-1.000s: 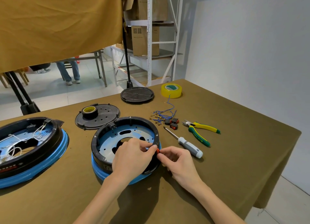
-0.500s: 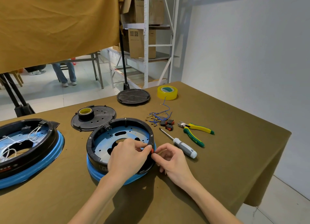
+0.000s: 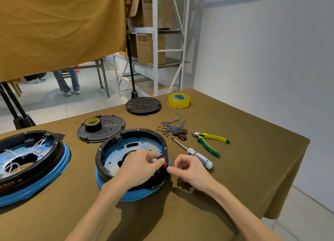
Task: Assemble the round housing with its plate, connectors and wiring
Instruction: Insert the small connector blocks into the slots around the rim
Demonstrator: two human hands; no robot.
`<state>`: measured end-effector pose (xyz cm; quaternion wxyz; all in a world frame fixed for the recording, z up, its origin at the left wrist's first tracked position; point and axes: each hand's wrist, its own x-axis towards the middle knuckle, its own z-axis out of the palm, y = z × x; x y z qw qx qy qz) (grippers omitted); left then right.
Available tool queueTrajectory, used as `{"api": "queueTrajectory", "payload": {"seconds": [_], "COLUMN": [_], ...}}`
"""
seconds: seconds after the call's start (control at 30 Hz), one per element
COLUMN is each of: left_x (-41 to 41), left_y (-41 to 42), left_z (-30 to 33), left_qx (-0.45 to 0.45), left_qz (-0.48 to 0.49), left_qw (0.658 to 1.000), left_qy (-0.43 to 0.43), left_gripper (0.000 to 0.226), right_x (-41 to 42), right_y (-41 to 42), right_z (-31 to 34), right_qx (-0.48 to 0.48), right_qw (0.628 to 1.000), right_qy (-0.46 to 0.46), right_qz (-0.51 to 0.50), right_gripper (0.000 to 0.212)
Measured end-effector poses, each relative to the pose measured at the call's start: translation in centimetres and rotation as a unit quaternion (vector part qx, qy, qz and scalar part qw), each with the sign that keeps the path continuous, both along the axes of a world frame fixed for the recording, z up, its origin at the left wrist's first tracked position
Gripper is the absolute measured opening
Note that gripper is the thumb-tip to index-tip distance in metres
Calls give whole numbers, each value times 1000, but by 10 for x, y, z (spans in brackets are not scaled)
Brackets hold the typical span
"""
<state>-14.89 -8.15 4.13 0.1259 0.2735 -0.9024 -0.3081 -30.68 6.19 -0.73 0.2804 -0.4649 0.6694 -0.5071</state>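
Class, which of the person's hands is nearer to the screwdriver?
Right. The right hand lies on the cloth just beside the screwdriver handle, not touching it. The left hand is farther off, over the housing rim.

Housing (image 3: 133, 192) blk rim, blue base — pliers (image 3: 210, 141) green/yellow — tablecloth (image 3: 244, 150) olive.

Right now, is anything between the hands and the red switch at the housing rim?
Nothing visible. The left hand reaches over the housing wall and the right hand comes from outside; their fingertips meet at the red switch. The screwdriver lies apart, to the right.
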Motion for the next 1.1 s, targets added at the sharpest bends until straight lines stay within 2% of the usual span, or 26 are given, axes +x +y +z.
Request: {"api": "queueTrajectory", "payload": {"seconds": [0.1,0.33,0.8,1.1], "left_x": [5,5,4,5], "left_y": [-3,-2,2,0], "left_z": [0,-4,-10,-12], "left_qx": [-17,-47,-75,-77], "left_qz": [-41,-30,4,31], "left_qw": [999,998,997,996], "left_qy": [-3,16,31,35], "left_gripper": [23,25,33,43], "right_x": [-5,-1,4,8], "right_y": [-3,-4,-7,-7], "right_z": [5,-3,1,2], "right_qx": [11,2,38,33], "right_qw": [999,996,997,997], "right_qy": [-35,-75,-64,-71], "right_qz": [35,48,37,27], "right_gripper": [22,16,26,20]}}
